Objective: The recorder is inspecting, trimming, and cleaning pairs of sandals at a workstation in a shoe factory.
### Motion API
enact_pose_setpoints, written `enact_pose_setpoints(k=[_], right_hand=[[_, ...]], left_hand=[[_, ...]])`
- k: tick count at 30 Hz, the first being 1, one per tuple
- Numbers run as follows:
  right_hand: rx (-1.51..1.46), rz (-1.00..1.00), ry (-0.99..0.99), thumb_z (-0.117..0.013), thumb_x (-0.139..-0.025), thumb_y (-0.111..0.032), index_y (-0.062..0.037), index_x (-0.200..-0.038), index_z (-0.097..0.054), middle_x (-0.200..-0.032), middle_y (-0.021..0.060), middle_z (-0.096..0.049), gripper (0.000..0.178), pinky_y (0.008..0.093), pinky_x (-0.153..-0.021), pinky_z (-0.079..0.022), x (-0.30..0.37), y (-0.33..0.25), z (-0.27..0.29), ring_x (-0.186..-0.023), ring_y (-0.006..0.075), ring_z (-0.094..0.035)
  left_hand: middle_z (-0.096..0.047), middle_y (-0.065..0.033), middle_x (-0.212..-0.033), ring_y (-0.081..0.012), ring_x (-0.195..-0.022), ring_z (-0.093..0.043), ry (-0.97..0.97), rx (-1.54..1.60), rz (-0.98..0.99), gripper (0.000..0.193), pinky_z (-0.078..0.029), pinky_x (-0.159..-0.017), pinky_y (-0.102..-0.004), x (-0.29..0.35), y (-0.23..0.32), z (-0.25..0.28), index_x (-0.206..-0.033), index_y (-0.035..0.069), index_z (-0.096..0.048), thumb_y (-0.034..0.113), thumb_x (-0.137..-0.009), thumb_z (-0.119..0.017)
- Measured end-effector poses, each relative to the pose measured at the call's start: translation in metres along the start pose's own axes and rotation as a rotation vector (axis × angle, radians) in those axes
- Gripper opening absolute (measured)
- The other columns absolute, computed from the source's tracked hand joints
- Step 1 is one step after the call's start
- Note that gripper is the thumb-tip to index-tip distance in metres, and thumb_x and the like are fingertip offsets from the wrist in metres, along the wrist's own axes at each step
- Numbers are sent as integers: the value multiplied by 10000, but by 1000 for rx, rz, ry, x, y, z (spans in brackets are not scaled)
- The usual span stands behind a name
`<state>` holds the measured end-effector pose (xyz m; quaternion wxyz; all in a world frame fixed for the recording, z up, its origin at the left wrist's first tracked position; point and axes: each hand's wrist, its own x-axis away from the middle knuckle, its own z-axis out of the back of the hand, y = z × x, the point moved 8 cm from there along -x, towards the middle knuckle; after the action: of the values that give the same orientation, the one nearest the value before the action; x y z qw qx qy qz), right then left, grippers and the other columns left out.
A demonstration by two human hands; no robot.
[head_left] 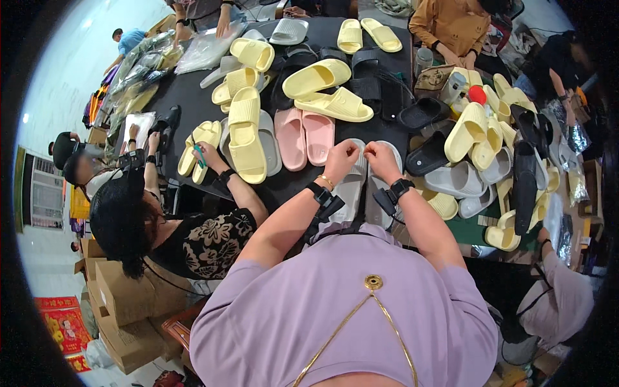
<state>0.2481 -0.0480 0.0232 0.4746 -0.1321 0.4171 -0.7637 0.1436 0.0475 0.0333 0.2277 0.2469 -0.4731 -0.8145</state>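
Head view: from where I'm standing, wearer's L hand & R hand are side by side, small gap btwn, over the front parts of 2 grey slippers at the near edge of the dark table, right in front of the wearer's body. Fingers on both curled in, tips bunched; can't tell if either grips anything or touches the slippers. 2 blk wrist devices, 1 per wrist, plus 1 bracelet on L wrist. Just L of the grey pair: 2 pink slippers, toe-to-heel parallel. Above those, 2 lg yellow slippers, one partly on the other. Far edge: 2 more yellow slides, approx. side by side, w/ 1 lt grey slide to their L. At L, co-worker's hand holds 1 pr green-handled scissors over 2 yellow sandals. R of wearer: 2 blk slides near a mixed pile, yellow/grey/blk, overlapping, no exact ct. 1 red ball in it.
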Motion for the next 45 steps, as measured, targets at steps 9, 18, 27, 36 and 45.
enact_pose_setpoints(k=[9,18,27,36,45], right_hand=[[49,21,331,-596,-829,-106,-20,-881,-611,-764,152,-634,102,396,-679,-482,4,-18,29,-758,326,-613],[305,-235,-300,-619,-822,-372,1,-753,-691,-771,237,-655,387,491,-685,-501,37,-20,-13,-751,402,-648],[236,-480,-467,-594,-838,-473,34,-830,-704,-841,281,-657,518,471,-756,-516,62,-23,-24,-820,429,-651],[189,-607,-510,-521,-840,-607,4,-826,-712,-840,210,-684,640,461,-689,-509,77,-14,-23,-781,392,-657],[208,-653,-326,-594,-832,-497,-10,-909,-695,-908,220,-674,503,455,-755,-510,75,-5,-5,-845,382,-654]], left_hand=[[-670,-152,-792,-262,-714,-658,70,18,-44,142,-520,-663,-344,-22,-22,20,-908,-1,-640,72,-787,-641],[-646,-217,-996,-348,-900,-635,236,-415,34,336,-508,-799,-408,-106,-31,84,-1123,-23,-575,78,-804,-605],[-670,-208,-934,-342,-893,-647,80,-434,88,432,-507,-798,-390,-168,-71,81,-1198,-23,-555,114,-797,-639],[-636,-93,-788,-211,-677,-598,-193,-180,208,671,-491,-645,-343,-205,-115,41,-1418,-7,-356,70,-791,-581],[-617,-105,-1046,-173,-905,-613,-179,548,466,442,-482,-776,-279,-176,-59,19,-1288,-37,-488,131,-894,-596]])
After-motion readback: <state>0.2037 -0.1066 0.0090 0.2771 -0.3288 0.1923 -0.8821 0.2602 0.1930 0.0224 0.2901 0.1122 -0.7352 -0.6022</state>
